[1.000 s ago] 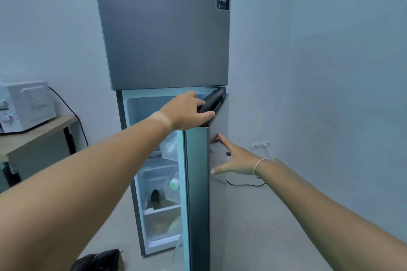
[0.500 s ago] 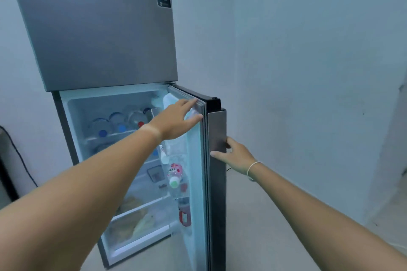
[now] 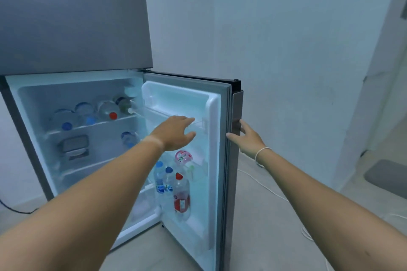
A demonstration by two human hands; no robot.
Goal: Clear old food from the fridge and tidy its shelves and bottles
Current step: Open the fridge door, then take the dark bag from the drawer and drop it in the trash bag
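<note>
A grey two-door fridge (image 3: 72, 28) stands with its lower door (image 3: 214, 138) swung wide to the right. My left hand (image 3: 176, 133) is flat and open, held in front of the door's inner upper rack. My right hand (image 3: 247, 141) rests with spread fingers on the door's outer edge. Several water bottles (image 3: 88, 114) lie on the top shelf, caps toward me. A lidded food container (image 3: 73, 146) sits on the middle shelf. In the door's lower rack stand two blue-capped bottles (image 3: 164, 180), a red-capped drink bottle (image 3: 181, 196) and a pink-lidded bottle (image 3: 184, 157).
A white wall (image 3: 286, 50) is close behind the open door. A white cable (image 3: 264, 187) trails over the floor to the right, and a grey mat (image 3: 386, 179) lies at the far right. A black cable (image 3: 19, 211) runs along the floor at the left.
The lower door has swung from a narrow gap to fully open. My left hand left the handle and now hovers inside the door; my right hand followed the door's outer edge.
</note>
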